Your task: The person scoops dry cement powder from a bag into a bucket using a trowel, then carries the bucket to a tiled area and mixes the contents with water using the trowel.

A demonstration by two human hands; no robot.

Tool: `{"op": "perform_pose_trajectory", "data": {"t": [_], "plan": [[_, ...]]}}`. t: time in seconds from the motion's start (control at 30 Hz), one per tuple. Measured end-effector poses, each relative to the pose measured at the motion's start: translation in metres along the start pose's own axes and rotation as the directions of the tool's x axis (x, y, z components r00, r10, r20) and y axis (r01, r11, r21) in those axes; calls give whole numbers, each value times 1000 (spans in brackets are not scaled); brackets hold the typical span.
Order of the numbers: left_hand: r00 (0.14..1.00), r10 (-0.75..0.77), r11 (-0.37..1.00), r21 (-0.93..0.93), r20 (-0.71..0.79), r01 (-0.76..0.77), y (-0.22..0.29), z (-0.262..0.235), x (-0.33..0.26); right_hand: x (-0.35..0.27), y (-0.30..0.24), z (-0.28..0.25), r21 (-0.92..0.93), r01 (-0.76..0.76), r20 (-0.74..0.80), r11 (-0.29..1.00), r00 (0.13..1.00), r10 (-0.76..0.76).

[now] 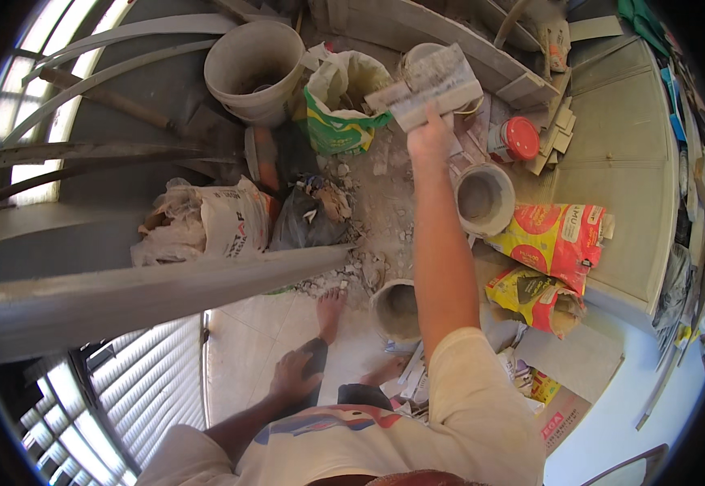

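Observation:
My right hand is stretched far forward and closed round a flat rectangular plastering trowel. Grey-white residue coats the trowel, which hides part of a round pale container behind it. To the left of the trowel stands a green and white sack with its top gaping. Just right of my right forearm is a whitish bucket with grey material inside. My left hand lies on my bent left leg, fingers extended, holding nothing.
A large white bucket stands at the far left. Yellow and red bags and a red-lidded tub are at the right. A long pale beam crosses the left side. Rubble and another bucket lie near my feet.

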State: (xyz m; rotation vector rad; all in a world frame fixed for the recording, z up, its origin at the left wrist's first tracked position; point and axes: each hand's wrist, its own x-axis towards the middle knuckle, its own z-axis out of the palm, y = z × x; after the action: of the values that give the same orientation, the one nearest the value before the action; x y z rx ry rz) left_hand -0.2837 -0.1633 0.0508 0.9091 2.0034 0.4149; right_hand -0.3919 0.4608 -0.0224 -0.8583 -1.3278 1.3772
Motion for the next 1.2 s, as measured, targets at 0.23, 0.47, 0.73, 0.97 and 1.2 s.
{"op": "perform_pose_trajectory", "data": {"t": [0.23, 0.47, 0.73, 0.97, 1.2], "plan": [[994, -104, 986, -132, -31, 99, -17, -14, -3, 4, 48, 99, 208, -234, 5, 950, 971, 238], [999, 5, 999, -44, -49, -7, -17, -13, 2, 19, 45, 112, -675, 193, -16, 712, 961, -275], [989, 9, 999, 52, 149, -16, 0, -11, 10, -30, -26, 95, -514, -67, -488, 855, 842, -227], [960, 19, 990, 127, 278, -56, 4, -1, 17, -282, -92, -171, -321, -526, -504, 787, 799, 328], [925, 60, 958, 238, 374, -158, 10, 26, 0, -571, -28, -510, -840, -407, -436, 359, 900, 0]]}}
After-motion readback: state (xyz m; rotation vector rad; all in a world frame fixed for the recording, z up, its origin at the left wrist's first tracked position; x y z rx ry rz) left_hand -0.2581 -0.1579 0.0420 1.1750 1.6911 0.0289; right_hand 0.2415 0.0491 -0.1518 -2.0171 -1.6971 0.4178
